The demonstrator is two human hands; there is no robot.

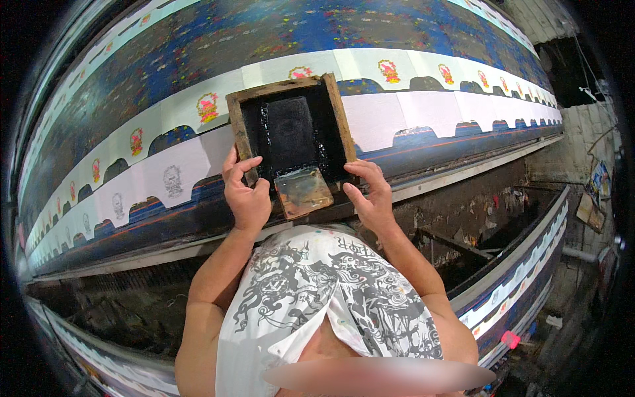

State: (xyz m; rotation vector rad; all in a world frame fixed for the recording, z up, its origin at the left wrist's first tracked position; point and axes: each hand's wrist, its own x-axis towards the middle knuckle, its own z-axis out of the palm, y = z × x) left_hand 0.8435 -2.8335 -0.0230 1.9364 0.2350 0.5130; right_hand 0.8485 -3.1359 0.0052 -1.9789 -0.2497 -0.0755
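Note:
A wooden-framed printing screen (341,122) lies tilted over white cut cloth pieces on the long table in front of me. Wet black ink glistens along the sides of its dark mesh. A flat squeegee (303,194) with a stained, worn face rests inside at the near end, sticking out over the near rail. My left hand (249,193) is closed on the frame's near left corner. At the near right corner, my right hand (372,196) grips the wood between thumb and fingers. The hands and squeegee partly hide the near rail.
Left of the screen, cloth pieces (147,192) carry black line prints; plain pale pieces (430,114) lie to the right. A farther row (228,86) bears red and yellow prints. The table's metal edge rail (476,162) runs before me. Another table with cloth (509,291) stands behind at right.

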